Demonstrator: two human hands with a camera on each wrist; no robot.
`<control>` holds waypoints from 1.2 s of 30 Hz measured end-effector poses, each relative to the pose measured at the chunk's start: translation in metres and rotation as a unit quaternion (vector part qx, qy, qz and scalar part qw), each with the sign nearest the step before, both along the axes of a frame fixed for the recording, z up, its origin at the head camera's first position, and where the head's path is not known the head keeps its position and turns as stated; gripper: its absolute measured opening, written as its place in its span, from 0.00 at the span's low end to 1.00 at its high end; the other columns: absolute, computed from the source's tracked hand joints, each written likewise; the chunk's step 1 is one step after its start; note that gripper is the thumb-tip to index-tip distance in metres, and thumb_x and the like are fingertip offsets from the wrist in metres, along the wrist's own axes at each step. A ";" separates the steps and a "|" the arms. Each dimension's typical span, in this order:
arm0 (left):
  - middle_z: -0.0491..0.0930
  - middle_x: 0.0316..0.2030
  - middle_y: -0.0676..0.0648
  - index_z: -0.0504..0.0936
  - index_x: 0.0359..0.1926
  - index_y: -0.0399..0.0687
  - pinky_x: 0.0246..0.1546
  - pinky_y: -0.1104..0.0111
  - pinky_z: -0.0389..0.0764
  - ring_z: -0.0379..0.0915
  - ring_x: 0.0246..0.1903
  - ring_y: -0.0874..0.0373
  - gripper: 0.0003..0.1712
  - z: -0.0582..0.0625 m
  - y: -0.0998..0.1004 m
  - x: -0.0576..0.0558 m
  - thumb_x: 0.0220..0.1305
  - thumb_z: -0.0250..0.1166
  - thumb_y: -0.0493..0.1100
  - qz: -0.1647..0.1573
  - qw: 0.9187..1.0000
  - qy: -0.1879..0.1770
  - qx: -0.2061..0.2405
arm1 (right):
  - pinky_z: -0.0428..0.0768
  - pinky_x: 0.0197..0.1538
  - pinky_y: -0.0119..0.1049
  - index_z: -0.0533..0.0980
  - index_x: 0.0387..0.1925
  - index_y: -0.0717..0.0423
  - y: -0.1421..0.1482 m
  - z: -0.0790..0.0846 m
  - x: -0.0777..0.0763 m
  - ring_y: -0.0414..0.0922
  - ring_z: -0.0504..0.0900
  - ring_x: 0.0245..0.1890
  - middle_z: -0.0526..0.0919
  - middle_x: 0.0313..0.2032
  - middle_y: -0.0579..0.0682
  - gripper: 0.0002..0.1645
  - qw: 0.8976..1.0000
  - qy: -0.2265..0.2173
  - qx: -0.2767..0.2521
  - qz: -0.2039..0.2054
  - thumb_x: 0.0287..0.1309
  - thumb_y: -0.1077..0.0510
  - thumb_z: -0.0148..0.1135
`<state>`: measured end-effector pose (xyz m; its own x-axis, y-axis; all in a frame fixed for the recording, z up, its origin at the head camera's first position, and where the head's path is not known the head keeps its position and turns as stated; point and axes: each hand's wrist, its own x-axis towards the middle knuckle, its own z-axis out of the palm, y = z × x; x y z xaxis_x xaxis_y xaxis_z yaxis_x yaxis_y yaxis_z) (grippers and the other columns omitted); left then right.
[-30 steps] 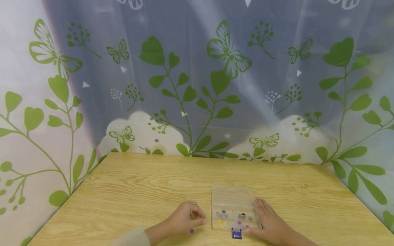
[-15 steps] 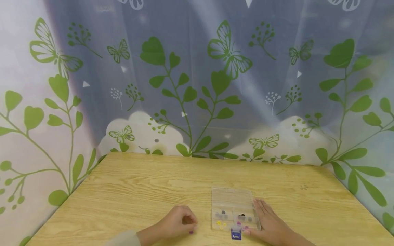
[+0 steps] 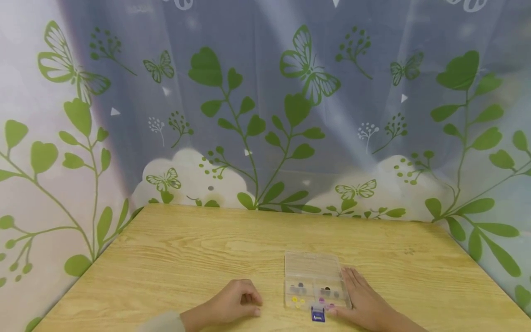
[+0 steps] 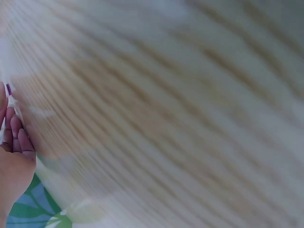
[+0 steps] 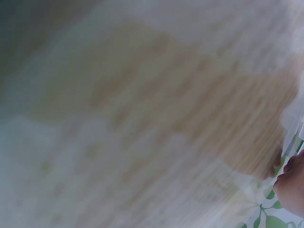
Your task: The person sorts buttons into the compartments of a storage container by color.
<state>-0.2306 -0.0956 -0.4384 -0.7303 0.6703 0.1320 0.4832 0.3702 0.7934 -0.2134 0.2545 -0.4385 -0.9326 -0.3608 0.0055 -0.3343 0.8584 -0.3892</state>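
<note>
My left hand (image 3: 234, 302) is low over the table, left of the box, fingers curled and thumb close to the index fingertip. A small round purple piece (image 4: 8, 89), like a button, shows at its fingertips in the left wrist view; the head view hides it. A clear plastic compartment box (image 3: 313, 265) lies in front of me. Inside are yellow pieces (image 3: 295, 299), purple pieces (image 3: 321, 300) and dark pieces (image 3: 327, 289). My right hand (image 3: 369, 302) rests along the box's right side with straight fingers, its thumb by the front corner.
A blue latch (image 3: 318, 314) sticks out from the box's front edge. The wood-grain table (image 3: 199, 249) reaches back to a curtain (image 3: 265, 115) printed with green leaves and butterflies.
My left hand has drawn left, away from the box. The purple piece that lay on the table below the thumb is now out of sight in the head view. The right hand stays put.
</note>
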 end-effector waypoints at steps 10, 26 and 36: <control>0.78 0.33 0.51 0.82 0.34 0.41 0.36 0.79 0.74 0.68 0.33 0.74 0.09 -0.003 -0.001 -0.001 0.55 0.66 0.42 -0.016 1.000 0.006 0.008 | 0.48 0.66 0.63 0.43 0.68 0.72 0.000 0.000 0.000 0.69 0.45 0.68 0.46 0.67 0.74 0.62 1.000 -0.001 -0.002 0.001 0.53 0.29 0.54; 0.76 0.29 0.54 0.81 0.28 0.42 0.35 0.79 0.75 0.68 0.32 0.73 0.04 -0.005 -0.001 0.000 0.53 0.67 0.39 -0.010 1.000 0.023 0.010 | 0.49 0.66 0.63 0.44 0.67 0.74 0.000 0.000 0.000 0.69 0.45 0.68 0.46 0.67 0.74 0.63 1.000 -0.004 0.001 -0.005 0.52 0.29 0.54; 0.77 0.28 0.54 0.81 0.27 0.42 0.31 0.79 0.73 0.65 0.29 0.75 0.06 -0.001 -0.001 0.000 0.54 0.67 0.41 -0.009 1.000 0.019 0.014 | 0.50 0.66 0.62 0.45 0.67 0.73 0.000 -0.001 0.000 0.69 0.46 0.68 0.48 0.67 0.73 0.63 1.000 0.008 0.007 -0.003 0.52 0.29 0.54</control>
<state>-0.2305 -0.0967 -0.4395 -0.7122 0.6790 0.1780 0.5193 0.3391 0.7844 -0.2136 0.2549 -0.4390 -0.9345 -0.3557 0.0162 -0.3359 0.8655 -0.3715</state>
